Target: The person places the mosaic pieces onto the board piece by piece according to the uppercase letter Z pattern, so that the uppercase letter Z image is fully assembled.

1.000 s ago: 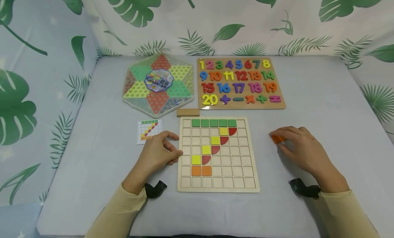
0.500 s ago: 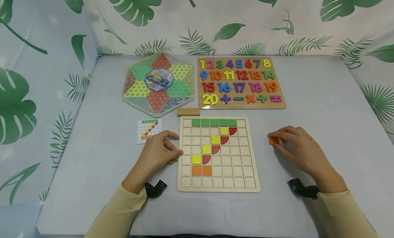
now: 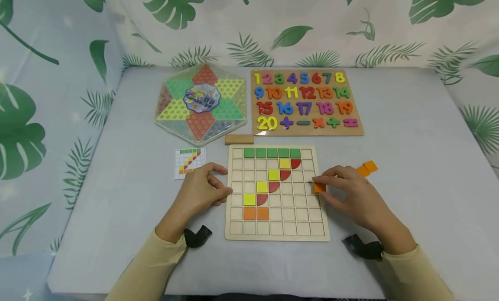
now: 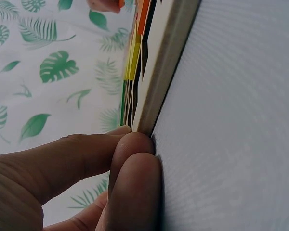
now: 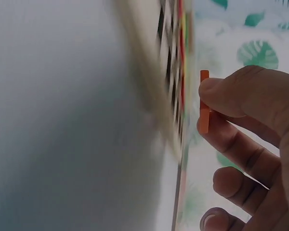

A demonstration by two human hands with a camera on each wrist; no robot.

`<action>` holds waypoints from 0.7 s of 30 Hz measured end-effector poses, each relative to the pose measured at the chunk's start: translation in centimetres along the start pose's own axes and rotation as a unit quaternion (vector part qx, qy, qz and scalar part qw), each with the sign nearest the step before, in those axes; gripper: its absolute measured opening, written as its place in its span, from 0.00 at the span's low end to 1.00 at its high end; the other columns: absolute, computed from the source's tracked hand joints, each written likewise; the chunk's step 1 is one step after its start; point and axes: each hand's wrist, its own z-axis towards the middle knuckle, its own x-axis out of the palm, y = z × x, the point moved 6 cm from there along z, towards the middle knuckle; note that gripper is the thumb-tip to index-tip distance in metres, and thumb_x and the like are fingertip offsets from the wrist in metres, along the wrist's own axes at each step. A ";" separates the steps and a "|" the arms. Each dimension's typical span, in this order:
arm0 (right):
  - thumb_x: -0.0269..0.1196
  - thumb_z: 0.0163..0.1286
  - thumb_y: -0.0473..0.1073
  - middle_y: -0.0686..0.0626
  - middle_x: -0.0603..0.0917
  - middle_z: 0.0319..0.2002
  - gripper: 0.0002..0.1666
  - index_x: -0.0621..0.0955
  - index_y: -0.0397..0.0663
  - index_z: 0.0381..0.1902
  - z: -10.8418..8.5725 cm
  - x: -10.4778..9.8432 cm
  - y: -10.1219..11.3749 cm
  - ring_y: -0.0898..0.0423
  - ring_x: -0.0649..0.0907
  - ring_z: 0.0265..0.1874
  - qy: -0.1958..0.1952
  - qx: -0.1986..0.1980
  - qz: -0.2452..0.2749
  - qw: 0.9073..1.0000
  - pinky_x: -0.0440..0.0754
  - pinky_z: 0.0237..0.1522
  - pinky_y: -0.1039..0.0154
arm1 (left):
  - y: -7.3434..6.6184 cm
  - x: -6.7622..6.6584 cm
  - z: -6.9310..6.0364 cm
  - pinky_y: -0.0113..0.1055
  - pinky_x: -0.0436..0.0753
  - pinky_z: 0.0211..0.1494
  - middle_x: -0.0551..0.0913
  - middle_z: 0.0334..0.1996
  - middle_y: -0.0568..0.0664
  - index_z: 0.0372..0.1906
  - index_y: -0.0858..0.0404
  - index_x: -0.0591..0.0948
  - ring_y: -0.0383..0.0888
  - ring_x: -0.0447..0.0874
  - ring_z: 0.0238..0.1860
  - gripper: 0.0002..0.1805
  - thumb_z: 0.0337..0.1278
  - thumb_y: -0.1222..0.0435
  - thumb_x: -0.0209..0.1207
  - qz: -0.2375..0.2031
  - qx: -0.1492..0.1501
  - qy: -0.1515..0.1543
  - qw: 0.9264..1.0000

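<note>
At its left edge, my left hand (image 3: 200,188) holds the wooden grid board (image 3: 288,228) with curled fingertips; in the left wrist view, the fingertips (image 4: 135,178) meet the board's side. Green squares, yellow squares, red quarter-circles and two orange squares (image 3: 256,213) lie in its cells. Over the board's right edge, my right hand (image 3: 356,199) pinches an orange square tile (image 3: 319,187) between thumb and finger. The right wrist view shows that tile (image 5: 204,101) edge-on, raised off the board. More orange tiles (image 3: 368,167) lie beyond the right hand, partly hidden by it.
A pattern card (image 3: 189,160) lies left of the board, partly under the left hand. Behind stand a hexagonal Chinese checkers set (image 3: 201,106), a number puzzle (image 3: 308,102) and a small wooden block (image 3: 239,139). A leaf-print cloth (image 3: 288,15) hangs at the back.
My right hand has moved left from the table to the board's right edge, carrying an orange tile and uncovering other orange tiles behind it. My left hand stays at the board's left edge.
</note>
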 end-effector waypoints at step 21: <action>0.81 0.54 0.45 0.60 0.88 0.40 0.17 0.91 0.56 0.43 1.3 4.6 7.9 0.60 0.81 0.41 0.055 -0.139 0.035 0.988 0.83 0.45 0.60 | 0.1 0.0 0.1 0.33 0.84 0.26 0.89 0.25 0.47 0.57 0.59 0.80 0.41 0.87 0.19 0.26 0.52 0.65 0.75 -0.010 -0.001 0.003 1.000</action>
